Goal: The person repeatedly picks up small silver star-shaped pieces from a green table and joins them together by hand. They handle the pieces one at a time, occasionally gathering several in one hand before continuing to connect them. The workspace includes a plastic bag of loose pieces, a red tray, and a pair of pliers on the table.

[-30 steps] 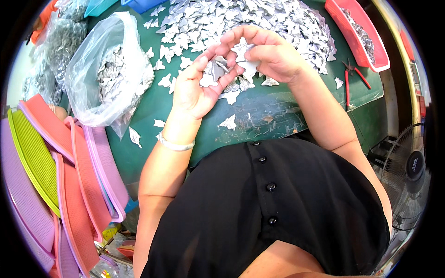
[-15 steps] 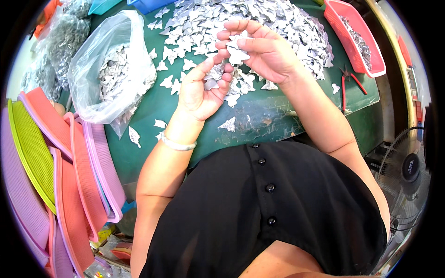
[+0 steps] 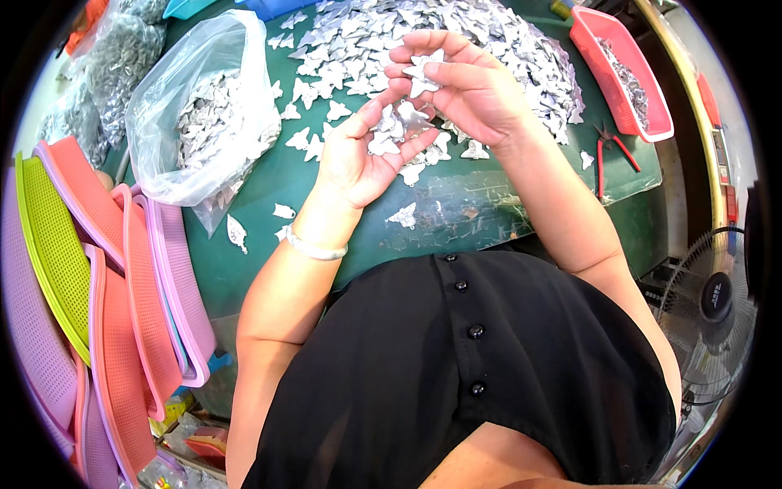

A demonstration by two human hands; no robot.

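Above the green table (image 3: 342, 204), the left hand (image 3: 362, 155) lies palm up, cupping a few small silvery metal pieces (image 3: 391, 134), while the right hand (image 3: 464, 85) pinches what looks like one similar star-shaped piece (image 3: 423, 69), the big loose heap of silvery pieces (image 3: 489, 33) lying just beyond.

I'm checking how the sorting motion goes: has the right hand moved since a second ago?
Yes. The right hand has lifted slightly away from the left hand, up toward the pile of silver pieces.
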